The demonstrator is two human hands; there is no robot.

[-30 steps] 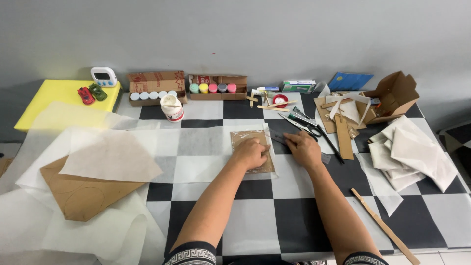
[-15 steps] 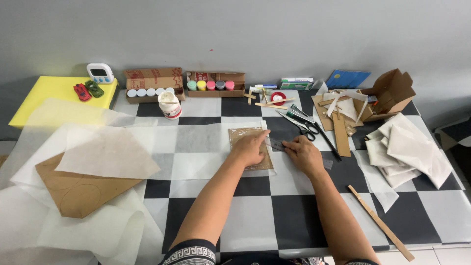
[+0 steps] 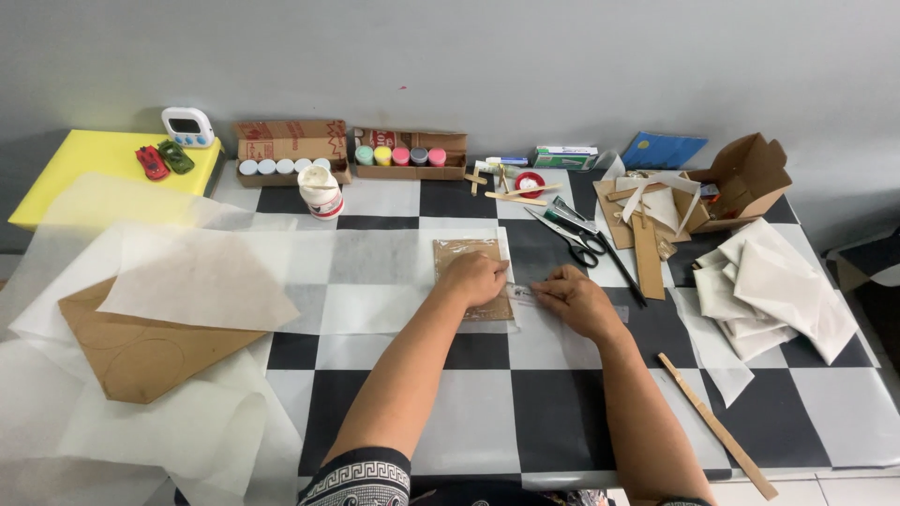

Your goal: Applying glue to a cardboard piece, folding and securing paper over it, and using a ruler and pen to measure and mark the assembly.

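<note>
A small brown cardboard piece (image 3: 464,251) under a sheet of translucent paper lies on the checkered table (image 3: 553,412). My left hand (image 3: 473,278) presses down on its lower half with the fingers curled. Just to its right, my right hand (image 3: 577,298) rests on the table. Its fingertips pinch a small clear strip (image 3: 521,293) at the card's lower right edge. What looks like a clear ruler (image 3: 622,314) shows from under that hand. The two hands nearly touch.
Black scissors (image 3: 583,245) and cardboard strips (image 3: 647,255) lie behind my right hand. White paper pieces (image 3: 769,286) and an open carton (image 3: 745,178) are at the right, a wooden stick (image 3: 717,426) at the front right. A glue bottle (image 3: 321,192), paint pots (image 3: 398,156) and large paper sheets (image 3: 197,281) are at the left.
Both hands stay at the cardboard piece. My right hand's fingertips have edged left to the card's lower right edge. The view has shifted slightly.
</note>
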